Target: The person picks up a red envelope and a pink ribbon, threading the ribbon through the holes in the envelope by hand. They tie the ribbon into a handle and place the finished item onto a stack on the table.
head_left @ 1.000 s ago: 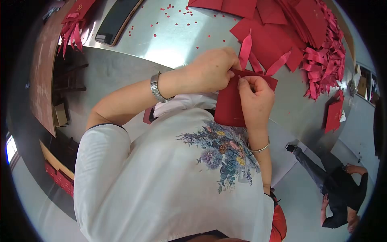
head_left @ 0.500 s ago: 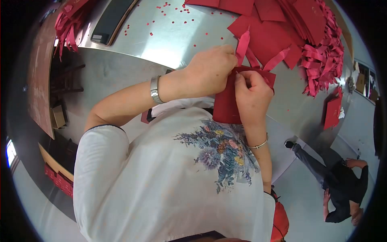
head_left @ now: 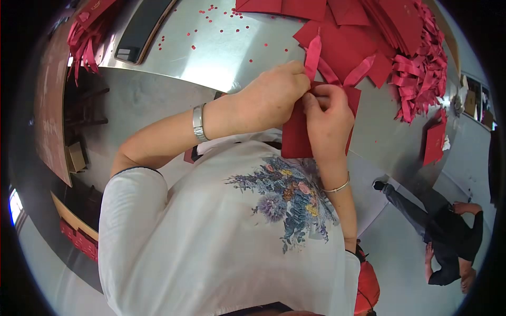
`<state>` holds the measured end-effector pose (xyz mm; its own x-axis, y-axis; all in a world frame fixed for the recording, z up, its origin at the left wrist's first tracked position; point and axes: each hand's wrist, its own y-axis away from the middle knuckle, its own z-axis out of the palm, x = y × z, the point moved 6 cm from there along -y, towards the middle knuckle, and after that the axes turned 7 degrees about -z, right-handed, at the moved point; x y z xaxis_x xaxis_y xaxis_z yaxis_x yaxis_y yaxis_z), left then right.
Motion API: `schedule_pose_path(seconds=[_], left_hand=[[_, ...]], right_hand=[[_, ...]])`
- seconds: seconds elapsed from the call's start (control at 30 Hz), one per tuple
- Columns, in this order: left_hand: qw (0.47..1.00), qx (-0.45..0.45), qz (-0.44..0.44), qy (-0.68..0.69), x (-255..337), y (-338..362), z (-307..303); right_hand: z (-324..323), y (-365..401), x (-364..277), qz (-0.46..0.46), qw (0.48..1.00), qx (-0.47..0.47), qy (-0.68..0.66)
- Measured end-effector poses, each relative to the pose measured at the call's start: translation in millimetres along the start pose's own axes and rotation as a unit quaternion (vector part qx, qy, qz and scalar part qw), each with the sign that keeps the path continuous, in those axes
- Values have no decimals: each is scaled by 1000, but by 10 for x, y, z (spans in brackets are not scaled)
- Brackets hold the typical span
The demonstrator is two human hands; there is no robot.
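Note:
A dark red paper bag (head_left: pixel 295 138) is held upright against the edge of the metal table (head_left: pixel 221 58), in front of my white floral shirt. My left hand (head_left: pixel 271 95), with a wristwatch on its wrist, pinches the bag's top edge where a pink-red ribbon (head_left: pixel 313 52) sticks up. My right hand (head_left: pixel 327 118), with a thin bracelet on its wrist, grips the bag's front and presses its fingertips to the same spot. Two more ribbon ends (head_left: pixel 363 71) fan out to the right of my hands.
Flat red bags (head_left: pixel 369 21) are stacked at the table's far right beside a heap of red ribbons (head_left: pixel 421 73). Small red paper dots (head_left: pixel 216 18) litter the table. A dark tray (head_left: pixel 145 23) and more ribbons (head_left: pixel 81 37) lie far left. Another person (head_left: pixel 448 231) crouches on the floor at lower right.
Both hands and the bag have shifted slightly up and away from me. The ribbon at the bag's top now stands straighter and higher.

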<state>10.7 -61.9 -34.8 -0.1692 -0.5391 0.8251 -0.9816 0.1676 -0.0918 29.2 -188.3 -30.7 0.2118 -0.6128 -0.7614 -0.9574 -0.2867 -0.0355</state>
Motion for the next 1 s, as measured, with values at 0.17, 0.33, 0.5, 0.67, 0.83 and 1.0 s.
schedule_pose_path(seconds=[0.17, 0.33, 0.5, 0.67, 0.83, 1.0], left_hand=[[1000, -7, 24, 4, 29, -22, -174], [998, -57, 22, 5, 8, -283, -255], [963, -269, 29, -17, -36, -465, -50], [960, -213, 105, -145, 63, -447, -93], [954, -167, 107, -223, 57, -465, -147], [957, -146, 124, -220, 37, -449, -130]], right_hand=[[-8, 13, -95, -59, 998, -30, -4], [-16, 30, -90, -79, 996, -35, 23], [-27, 64, -83, -73, 997, -27, 6], [-29, 52, -54, -94, 995, -34, 13], [-56, 43, -100, -135, 986, -66, 75], [-157, 158, -194, -252, 960, -34, 122]])
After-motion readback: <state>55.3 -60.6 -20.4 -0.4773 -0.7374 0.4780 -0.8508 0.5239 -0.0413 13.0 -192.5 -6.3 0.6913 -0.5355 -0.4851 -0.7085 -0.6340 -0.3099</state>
